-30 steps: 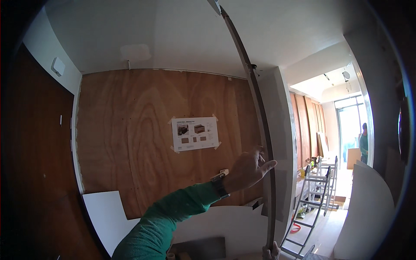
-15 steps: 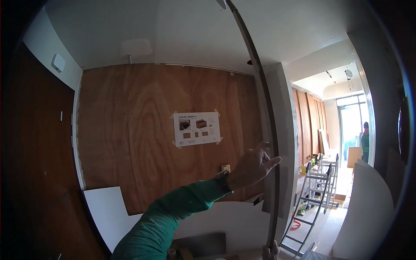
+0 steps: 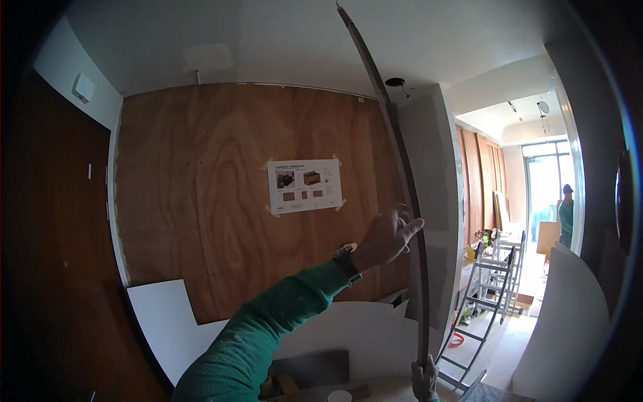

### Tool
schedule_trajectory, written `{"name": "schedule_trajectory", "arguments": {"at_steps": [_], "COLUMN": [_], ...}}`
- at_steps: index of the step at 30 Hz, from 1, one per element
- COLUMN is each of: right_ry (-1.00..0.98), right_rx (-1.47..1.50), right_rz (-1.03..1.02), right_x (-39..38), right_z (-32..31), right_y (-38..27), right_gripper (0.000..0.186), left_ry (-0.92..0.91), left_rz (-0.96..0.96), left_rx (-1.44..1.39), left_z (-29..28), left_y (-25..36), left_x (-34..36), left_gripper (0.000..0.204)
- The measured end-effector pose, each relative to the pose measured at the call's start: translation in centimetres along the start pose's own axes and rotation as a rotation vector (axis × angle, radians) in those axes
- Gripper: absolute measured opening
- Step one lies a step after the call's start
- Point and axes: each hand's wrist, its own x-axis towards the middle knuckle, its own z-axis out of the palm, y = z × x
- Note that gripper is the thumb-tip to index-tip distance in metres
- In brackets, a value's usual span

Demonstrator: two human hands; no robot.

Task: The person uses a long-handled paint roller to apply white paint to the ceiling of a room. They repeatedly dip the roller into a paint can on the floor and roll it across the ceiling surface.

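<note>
A long, thin dark strip [image 3: 410, 181] rises from low in front of me almost to the ceiling, leaning left at its top. My left hand [image 3: 388, 236], with a watch [image 3: 347, 263] at the wrist and a green sleeve [image 3: 274, 315], is at the strip's left edge around mid-height. Its thumb lies across the strip; the other fingers are curled and partly blurred beside it. Lower down, my right hand [image 3: 424, 380] is wrapped around the strip near its bottom, the forearm mostly out of view.
A wood-panelled wall [image 3: 234, 248] carries a taped printed sheet [image 3: 305, 186]. White curved panels [image 3: 161, 321] stand below it. A dark door [image 3: 60, 221] is at left. Stepladders [image 3: 482, 301] and a person in green [image 3: 566, 218] are in the bright room at right. A ceiling hole [image 3: 395, 82] shows near the strip.
The strip's top has swung left, uncovering more of the ceiling hole. My right hand shows more at the bottom. My left hand stays against the strip, and the view has tipped slightly down.
</note>
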Motion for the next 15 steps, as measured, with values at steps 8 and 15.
{"name": "schedule_trajectory", "arguments": {"at_steps": [8,15], "right_ry": [-0.045,-0.084], "right_rx": [-0.020,-0.037], "right_rz": [0.157,0.156], "right_x": [4.6,8.7], "right_z": [4.5,8.7], "right_y": [0.1,-0.4], "right_gripper": [0.019,0.022], "left_ry": [0.104,0.036], "left_rz": [-0.136,-0.257], "left_rx": [-0.111,-0.063], "left_z": [-2.3,-1.9], "left_y": [-6.4,-12.2], "left_x": [1.6,-0.2], "left_gripper": [0.062,0.066]}}
